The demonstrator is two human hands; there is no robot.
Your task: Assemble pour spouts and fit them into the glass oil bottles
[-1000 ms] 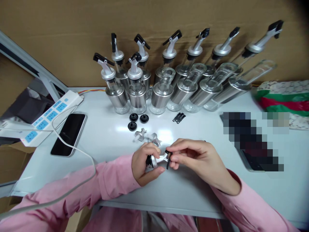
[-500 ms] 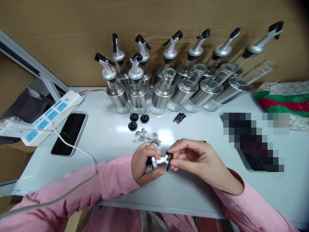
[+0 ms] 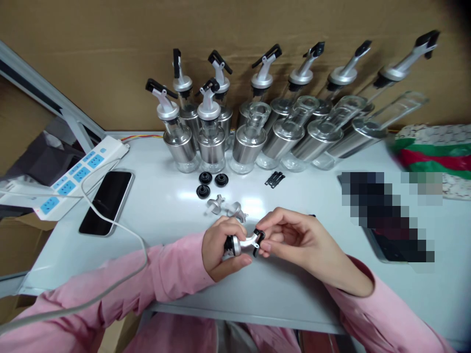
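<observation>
My left hand [image 3: 222,247] is wrapped round the black stopper end and collar of a silver pour spout [image 3: 246,242]. At the spout's tip sits a black flip cap [image 3: 259,239], pinched between the thumb and fingers of my right hand [image 3: 290,240]. The spout lies roughly level, its tip toward the right hand. Just beyond my left hand are two loose silver spout parts [image 3: 237,211]. Several black rubber stoppers [image 3: 203,191] lie farther back, and a few small black caps [image 3: 274,179] rest to their right.
Glass bottles with steel sleeves [image 3: 248,144] stand in rows at the back, several fitted with spouts. A phone [image 3: 106,203] and a power strip [image 3: 79,174] lie at left, with a white cable crossing my left sleeve. Another, pixelated device [image 3: 386,245] lies at right.
The black flip cap at the spout's tip has turned slightly under my right fingers. Both hands stay in nearly the same place, and the whole view has shifted a little.
</observation>
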